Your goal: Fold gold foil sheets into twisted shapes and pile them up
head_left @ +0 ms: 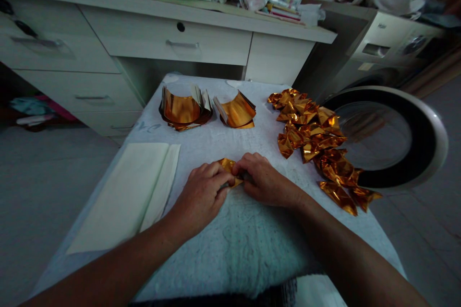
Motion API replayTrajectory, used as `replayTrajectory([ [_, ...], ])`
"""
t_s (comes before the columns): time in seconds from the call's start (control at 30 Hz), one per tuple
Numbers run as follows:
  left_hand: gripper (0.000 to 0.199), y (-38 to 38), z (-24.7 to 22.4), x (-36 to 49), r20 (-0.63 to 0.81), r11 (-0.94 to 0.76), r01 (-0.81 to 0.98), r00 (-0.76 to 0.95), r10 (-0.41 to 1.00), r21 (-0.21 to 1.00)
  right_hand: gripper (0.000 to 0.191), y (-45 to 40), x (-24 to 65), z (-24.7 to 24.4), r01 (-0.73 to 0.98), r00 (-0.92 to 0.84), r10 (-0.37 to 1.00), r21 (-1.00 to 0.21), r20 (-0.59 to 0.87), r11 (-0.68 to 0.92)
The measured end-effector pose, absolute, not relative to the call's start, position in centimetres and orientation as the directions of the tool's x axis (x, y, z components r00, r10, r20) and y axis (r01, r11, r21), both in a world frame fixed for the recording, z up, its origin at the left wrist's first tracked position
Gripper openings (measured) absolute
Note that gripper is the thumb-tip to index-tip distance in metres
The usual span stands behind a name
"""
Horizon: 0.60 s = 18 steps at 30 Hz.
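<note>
Left hand (206,186) and right hand (262,180) pinch a small gold foil piece (226,164) between them, mid-table. From here, the folded heap (313,129) rightward looks done; a curled stack (184,109) and smaller stack (237,111) seem left unfolded.

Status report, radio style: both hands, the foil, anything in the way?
Left hand, right hand: pinching gold foil. Foil partly covered. Folded pile off right, not in the way.
</note>
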<state>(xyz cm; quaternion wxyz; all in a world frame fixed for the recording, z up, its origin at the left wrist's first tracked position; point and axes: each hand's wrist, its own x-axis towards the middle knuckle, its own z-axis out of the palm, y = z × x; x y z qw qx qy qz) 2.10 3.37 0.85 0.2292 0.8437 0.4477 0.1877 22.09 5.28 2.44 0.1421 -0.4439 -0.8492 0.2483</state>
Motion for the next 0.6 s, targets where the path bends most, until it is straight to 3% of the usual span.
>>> replayTrajectory([
  [0.2, 0.015, 3.2, 1.0, 1.6, 0.246, -0.593, 0.569, 0.571, 0.784, 0.569, 0.017, 5.2, 22.1, 2.7, 0.667, -0.58, 0.813, -0.544, 0.051, 0.509],
  [0.37, 0.013, 3.7, 2.0, 0.8, 0.441, -0.553, 0.604, 0.342, 0.83, 0.574, 0.009, 4.9, 21.8, 3.1, 0.705, -0.568, 0.822, -0.489, 0.042, 0.513],
  [0.43, 0.013, 4.1, 2.1, 0.5, 0.426, -0.491, 0.681, 0.28, 0.86, 0.543, 0.007, 4.8, 21.7, 3.1, 0.714, -0.571, 0.82, -0.469, 0.04, 0.52],
  [0.6, 0.012, 5.0, 1.1, 0.1, 0.267, -0.412, 0.735, 0.316, 0.911, 0.538, 0.007, 5.0, 21.4, 3.0, 0.716, -0.565, 0.824, -0.467, 0.048, 0.519],
])
